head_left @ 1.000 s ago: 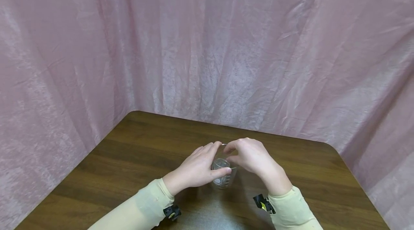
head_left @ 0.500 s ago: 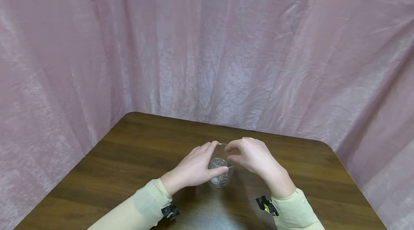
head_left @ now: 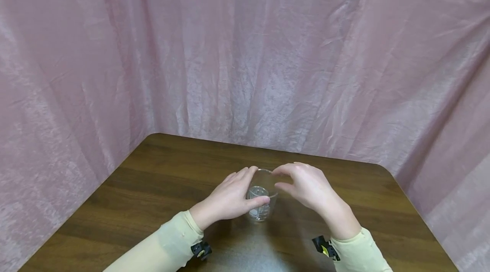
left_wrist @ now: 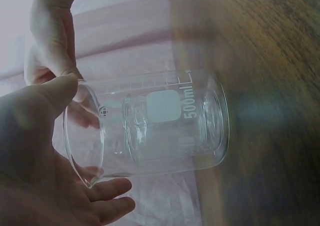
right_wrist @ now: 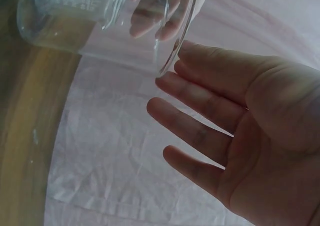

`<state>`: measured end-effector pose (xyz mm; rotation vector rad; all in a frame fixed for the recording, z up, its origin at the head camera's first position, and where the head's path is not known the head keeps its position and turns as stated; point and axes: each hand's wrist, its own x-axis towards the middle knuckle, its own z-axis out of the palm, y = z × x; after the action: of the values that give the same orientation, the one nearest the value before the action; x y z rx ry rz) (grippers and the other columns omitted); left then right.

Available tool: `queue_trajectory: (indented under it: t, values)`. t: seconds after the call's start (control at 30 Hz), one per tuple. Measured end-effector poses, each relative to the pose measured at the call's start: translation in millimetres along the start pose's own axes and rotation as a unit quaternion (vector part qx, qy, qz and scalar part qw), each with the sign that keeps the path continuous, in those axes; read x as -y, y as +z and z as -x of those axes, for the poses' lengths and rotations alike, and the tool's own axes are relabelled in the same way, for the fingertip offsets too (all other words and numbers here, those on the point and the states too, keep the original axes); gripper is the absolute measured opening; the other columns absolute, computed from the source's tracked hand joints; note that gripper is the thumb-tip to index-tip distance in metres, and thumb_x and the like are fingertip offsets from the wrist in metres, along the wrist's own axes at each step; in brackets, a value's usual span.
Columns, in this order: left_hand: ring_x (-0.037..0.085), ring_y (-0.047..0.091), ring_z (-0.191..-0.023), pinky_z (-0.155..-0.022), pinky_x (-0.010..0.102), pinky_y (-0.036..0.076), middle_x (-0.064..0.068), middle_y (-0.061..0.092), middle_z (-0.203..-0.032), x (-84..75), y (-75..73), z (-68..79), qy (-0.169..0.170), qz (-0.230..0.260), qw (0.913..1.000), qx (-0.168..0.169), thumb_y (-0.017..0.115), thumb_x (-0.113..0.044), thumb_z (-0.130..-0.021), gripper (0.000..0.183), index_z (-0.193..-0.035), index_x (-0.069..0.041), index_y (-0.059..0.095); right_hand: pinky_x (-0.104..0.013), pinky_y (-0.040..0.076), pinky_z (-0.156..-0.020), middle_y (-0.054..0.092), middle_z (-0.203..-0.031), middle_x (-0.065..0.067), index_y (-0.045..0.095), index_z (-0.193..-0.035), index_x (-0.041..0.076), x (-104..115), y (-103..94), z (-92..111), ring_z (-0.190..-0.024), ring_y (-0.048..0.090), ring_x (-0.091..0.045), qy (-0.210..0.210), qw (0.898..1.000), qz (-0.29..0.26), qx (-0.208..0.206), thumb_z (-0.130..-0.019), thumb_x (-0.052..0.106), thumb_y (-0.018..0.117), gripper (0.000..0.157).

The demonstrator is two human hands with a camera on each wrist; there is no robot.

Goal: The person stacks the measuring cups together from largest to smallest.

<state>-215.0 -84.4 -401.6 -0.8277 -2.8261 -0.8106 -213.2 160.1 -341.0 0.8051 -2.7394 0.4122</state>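
Observation:
A clear glass beaker marked 500ml stands on the wooden table, with a smaller glass beaker nested inside it. My left hand holds the larger beaker at its rim, thumb on the near side and fingers around the far side. My right hand is at the rim's right side, its fingers loosely bent and spread, with nothing held in them. In the right wrist view, the right fingertips lie right by the rim. White measuring marks show on the glass.
The brown wooden table has rounded far corners. Pink velvety curtains hang behind it and along both sides. A small black device is strapped at each wrist by the pale sleeves.
My right hand has loosened and drawn slightly right, away from the beakers. The left hand keeps its hold at the rim. The whole head view has shifted slightly.

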Motion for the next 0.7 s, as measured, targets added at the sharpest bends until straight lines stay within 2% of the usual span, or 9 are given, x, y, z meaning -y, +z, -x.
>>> queue_trajectory:
  t: [0.07,0.13,0.3,0.47,0.7]
  values:
    - [0.024,0.061,-0.129,-0.120,0.053,0.043,0.006,0.063,-0.140,0.3,0.1,-0.6,0.007,0.000,1.0000,-0.007,0.072,-0.064,-0.101,0.083,-0.160,-0.012,0.046,-0.050,0.062,-0.091,0.081,-0.119,0.005,0.083,-0.122,0.018,-2.0,0.3,1.8,-0.112,0.077,-0.023,0.001,1.000,0.003,-0.004,-0.093,0.024,0.091,0.031]
    - [0.024,0.061,-0.128,-0.120,0.053,0.043,0.005,0.063,-0.139,0.6,0.2,-0.7,0.008,-0.002,0.9999,-0.008,0.073,-0.063,-0.101,0.082,-0.160,-0.011,0.046,-0.051,0.062,-0.091,0.081,-0.121,0.004,0.083,-0.124,0.018,-4.0,1.0,4.0,-0.114,0.077,-0.024,0.003,1.000,0.004,-0.007,-0.094,0.024,0.089,0.031]
    - [0.032,0.050,-0.152,-0.128,0.059,0.033,0.014,0.055,-0.160,1.5,-0.8,0.6,0.003,-0.006,1.0000,0.006,0.069,-0.067,-0.102,0.093,-0.166,-0.006,0.041,-0.053,0.062,-0.092,0.079,-0.128,0.002,0.080,-0.131,0.016,-8.2,1.7,11.2,-0.116,0.076,-0.026,0.010,1.000,0.005,-0.015,-0.098,0.027,0.087,0.036]
    - [0.034,0.047,-0.155,-0.129,0.060,0.031,0.016,0.053,-0.163,1.6,-0.5,2.0,0.005,-0.008,0.9999,0.009,0.067,-0.067,-0.103,0.094,-0.167,-0.004,0.040,-0.056,0.062,-0.093,0.077,-0.135,0.000,0.076,-0.139,0.017,-12.8,1.1,18.3,-0.121,0.075,-0.030,0.021,1.000,0.004,-0.020,-0.101,0.036,0.083,0.043]
    - [0.032,0.050,-0.152,-0.128,0.062,0.032,0.014,0.056,-0.159,-1.0,0.3,2.7,0.010,-0.008,0.9999,0.005,0.070,-0.063,-0.103,0.090,-0.165,-0.005,0.042,-0.063,0.058,-0.101,0.070,-0.148,-0.005,0.067,-0.153,0.017,-20.0,6.7,31.0,-0.135,0.067,-0.033,0.051,0.998,-0.008,-0.018,-0.103,0.054,0.075,0.063]
